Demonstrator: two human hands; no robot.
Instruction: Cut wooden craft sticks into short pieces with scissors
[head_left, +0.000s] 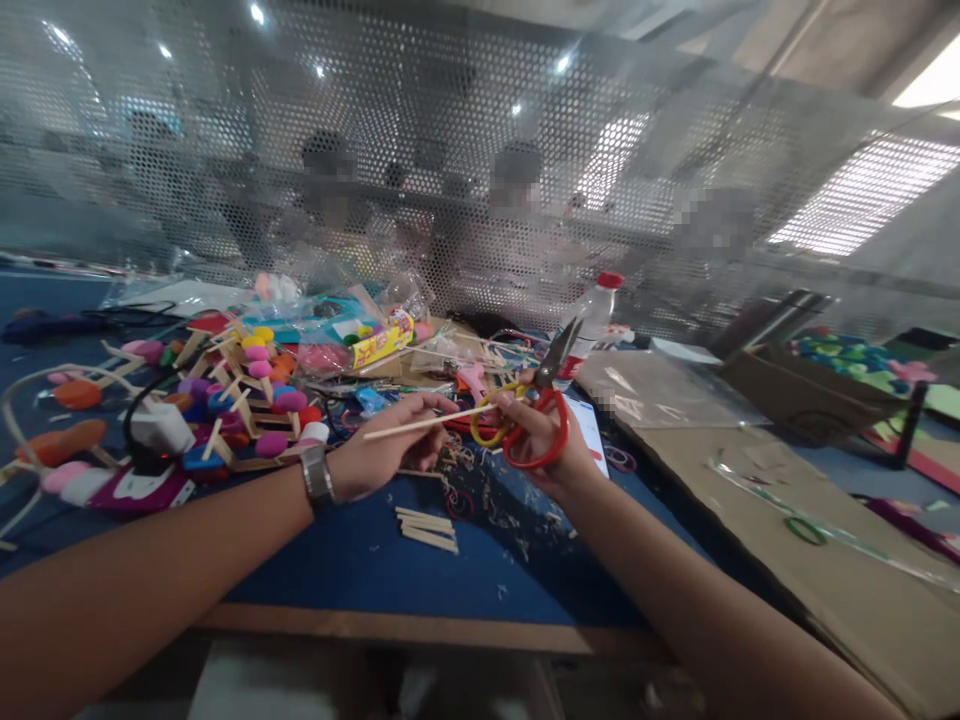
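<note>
My left hand [390, 450], with a metal watch on its wrist, is closed on a thin wooden stick [427, 423] that points right toward the scissors. My right hand [536, 440] grips red-and-yellow-handled scissors [538, 405], blades pointing up and away. Both hands hover over the blue table top [360, 560]. A small stack of cut wooden sticks [427, 528] lies on the table just below my hands, among wood shavings.
At left stands a structure of sticks and coloured foam balls [240, 400] beside a white power adapter [159, 428]. Cardboard sheets [750, 470] and a box of coloured pieces [806, 395] lie right. A red-capped plastic bottle [596, 315] stands behind. Other people sit beyond a perforated screen [480, 170].
</note>
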